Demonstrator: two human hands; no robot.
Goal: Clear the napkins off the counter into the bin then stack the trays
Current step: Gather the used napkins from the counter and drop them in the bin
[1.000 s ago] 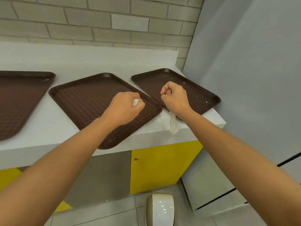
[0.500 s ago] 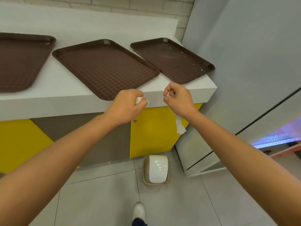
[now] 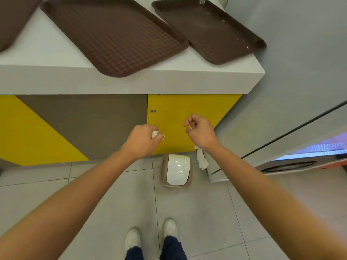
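While left fingers point(image 3: 150, 127) clench a crumpled napkin point(image 3: 155, 135) and right fingers point(image 3: 190, 118) pinch a dangling napkin point(image 3: 202, 160), both above the bin point(image 3: 176, 172), I judge the bench point(image 3: 47, 59) cleared, neither napkin binned, trays point(image 3: 112, 34) beyond lying unstacked.

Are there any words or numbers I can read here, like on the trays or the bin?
None. No words, numbers or labels can be read: the trays, counter, bin, yellow cabinet door and napkins are plain.
The glowing strip at far right has marks too blurred to read.
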